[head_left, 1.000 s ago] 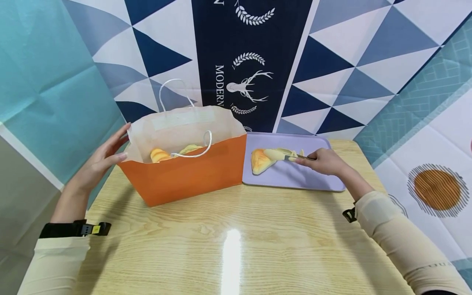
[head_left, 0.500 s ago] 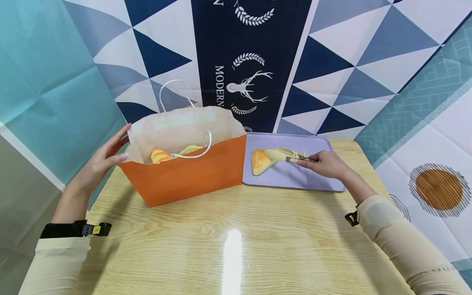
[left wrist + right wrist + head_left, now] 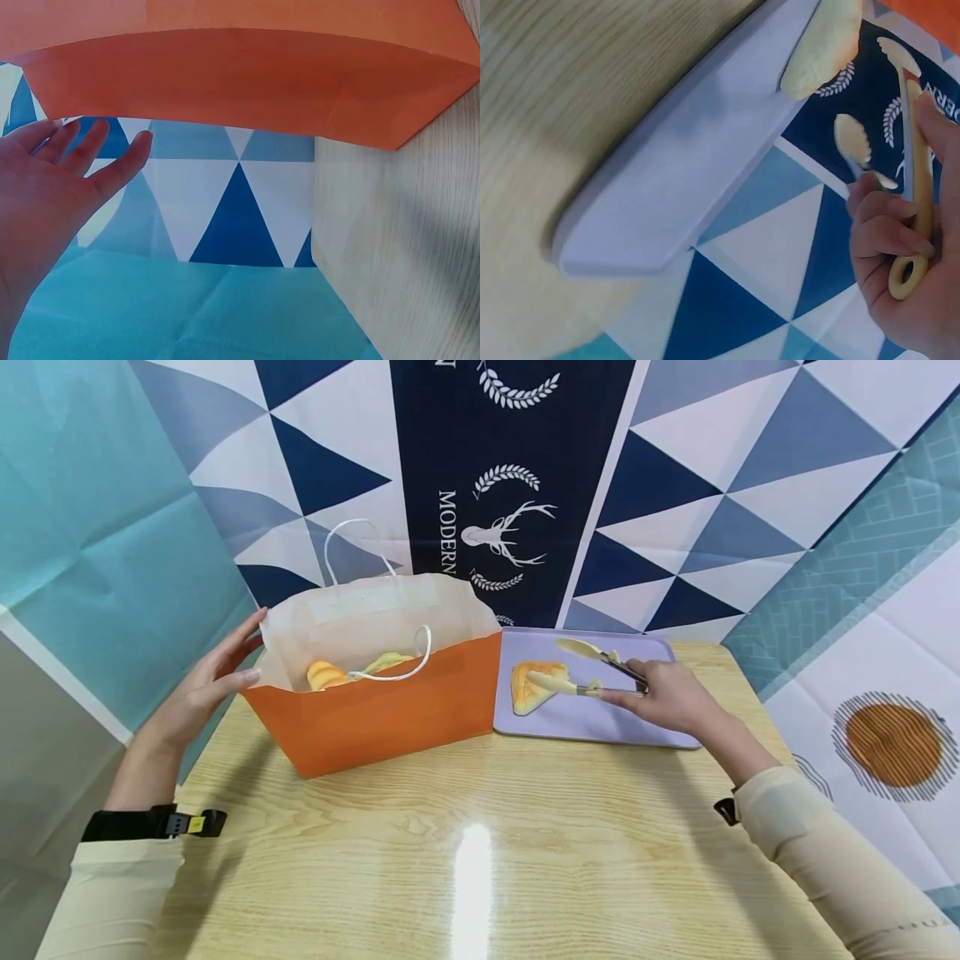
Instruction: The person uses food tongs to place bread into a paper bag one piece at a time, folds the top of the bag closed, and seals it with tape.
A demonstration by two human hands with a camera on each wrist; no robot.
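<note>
My right hand [image 3: 667,693] grips a pair of cream-tipped tongs [image 3: 553,683], whose two arms are spread apart. One tip is over or against a golden, roughly triangular bread piece [image 3: 527,695]; the other is clear of it, farther back. That bread lies at the left end of a lilac tray [image 3: 600,725]. With fingers and thumb spread, my left hand [image 3: 206,685] touches the left edge of an orange paper bag [image 3: 390,722]. Inside the bag, a striped orange bread roll [image 3: 326,676] and a pale yellow-green piece [image 3: 386,662] are partly hidden by the front wall.
White cord handles [image 3: 425,652] rise from the bag's rim. Bag and tray stand side by side at the back of a wooden table [image 3: 390,852]. Behind them hangs a patterned cloth [image 3: 517,468].
The tongs' arms have spread from nearly together to wide apart above the bread, and the right hand has opened its grip along with them. Left hand, bag and tray have stayed put.
</note>
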